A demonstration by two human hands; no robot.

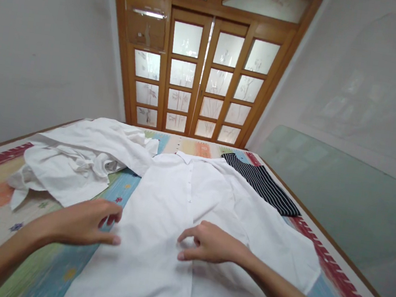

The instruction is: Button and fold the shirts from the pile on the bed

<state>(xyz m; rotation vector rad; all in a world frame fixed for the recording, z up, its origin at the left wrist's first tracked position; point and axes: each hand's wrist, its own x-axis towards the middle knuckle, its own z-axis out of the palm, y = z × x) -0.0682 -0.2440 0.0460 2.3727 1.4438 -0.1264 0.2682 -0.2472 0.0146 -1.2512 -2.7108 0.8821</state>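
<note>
A white button-up shirt (165, 202) lies spread out front side up, its collar pointing away from me and its hem close to me. One sleeve reaches out to the right; the other stretches toward the upper left. Over the shirt's left edge hovers my left hand (91, 224), fingers curled and apart from the thumb, holding nothing. My right hand (213, 243) hangs above the button placket near the middle, its thumb and fingers also parted with nothing between them. Whether either hand touches the cloth I cannot tell for sure.
Crumpled white clothing (67, 170) lies at the left. A folded black-and-white striped garment (261, 181) rests at the far right. Everything lies on a colourful patterned bedspread (54, 271). A pale green headboard-like panel (341, 196) borders the right; wooden glazed doors (203, 71) stand behind.
</note>
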